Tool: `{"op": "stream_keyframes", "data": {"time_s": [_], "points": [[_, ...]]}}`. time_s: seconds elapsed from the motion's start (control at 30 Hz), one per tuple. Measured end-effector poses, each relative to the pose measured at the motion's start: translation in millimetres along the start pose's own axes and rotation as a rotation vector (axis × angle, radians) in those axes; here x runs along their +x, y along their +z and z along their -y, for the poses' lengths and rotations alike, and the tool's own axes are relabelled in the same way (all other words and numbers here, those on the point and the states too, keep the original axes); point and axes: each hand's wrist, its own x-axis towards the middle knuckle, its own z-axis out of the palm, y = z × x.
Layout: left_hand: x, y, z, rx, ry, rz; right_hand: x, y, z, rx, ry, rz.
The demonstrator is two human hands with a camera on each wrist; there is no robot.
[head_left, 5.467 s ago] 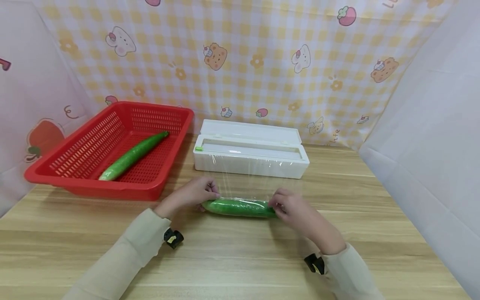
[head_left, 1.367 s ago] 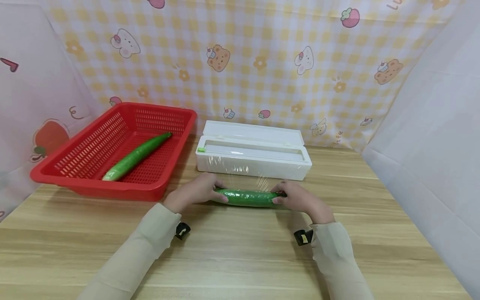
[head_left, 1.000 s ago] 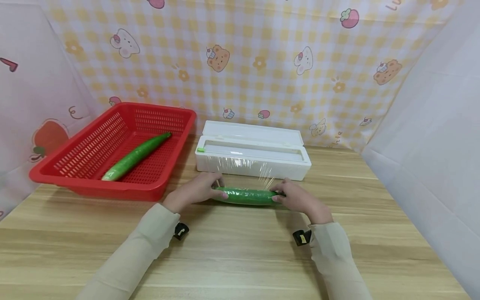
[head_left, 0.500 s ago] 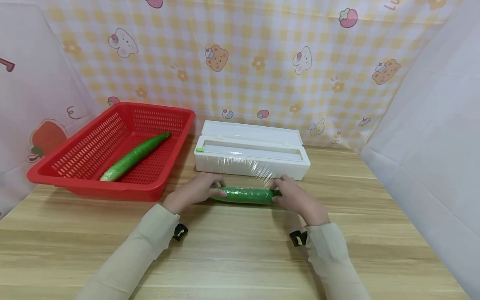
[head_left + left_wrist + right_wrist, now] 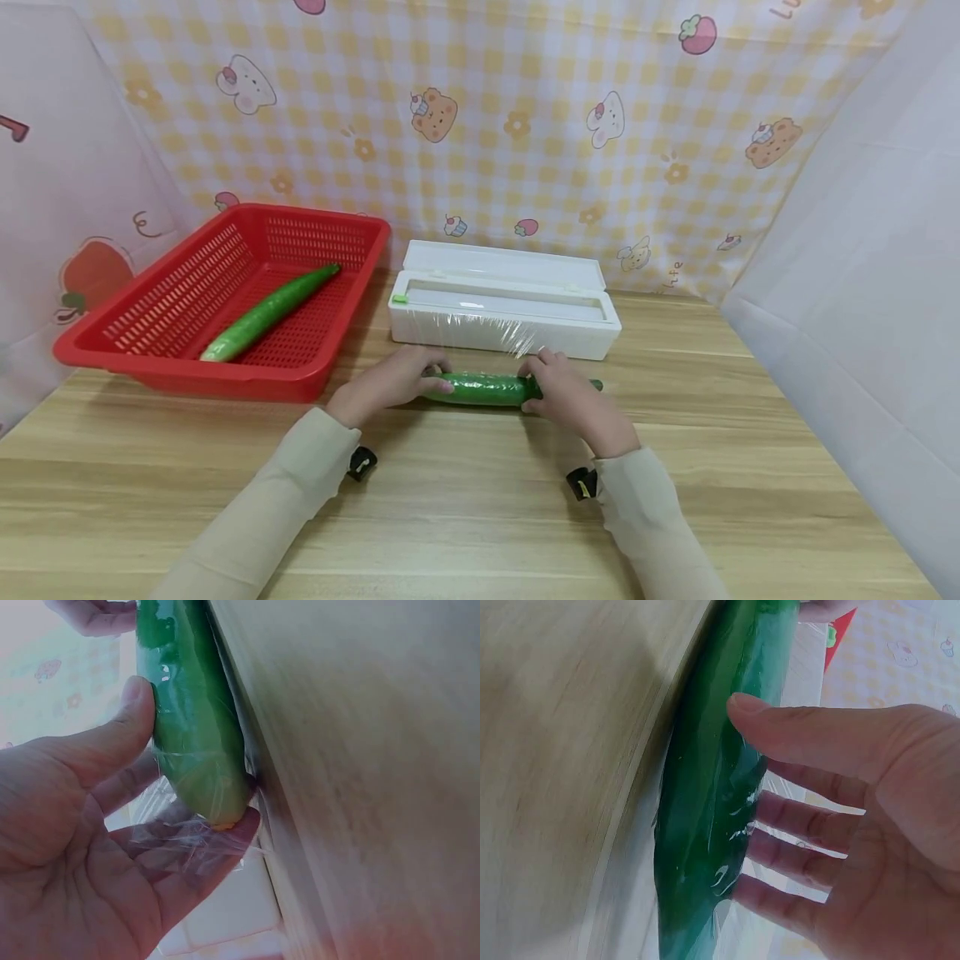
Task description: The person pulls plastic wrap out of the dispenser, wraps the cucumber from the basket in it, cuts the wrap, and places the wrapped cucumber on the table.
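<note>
Grasped the film-covered cucumber (image 5: 487, 389) on the desk (image 5: 465, 508), with the left grip (image 5: 393, 383) round its pale end and the right grip (image 5: 566, 396) round its other half, short of the tip. Had clear film (image 5: 517, 337) stretched from there to the white dispenser box (image 5: 558, 330), open-lidded, standing just behind and blocking the way to the checked curtain (image 5: 495, 167). Had the red basket (image 5: 217, 372) near the left grip, holding a second cucumber (image 5: 273, 312).
</note>
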Motion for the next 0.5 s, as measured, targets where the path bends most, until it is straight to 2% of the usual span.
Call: {"op": "stream_keyframes", "data": {"time_s": [0.17,0.5], "points": [[0.6,0.2,0.3,0.008,-0.021,-0.016,-1.1,2.1,0.3,0.0,0.005,0.005],[0.9,-1.0,2.1,0.001,-0.131,-0.019,0.7,4.9,1.4,-0.007,0.027,0.008]]}}
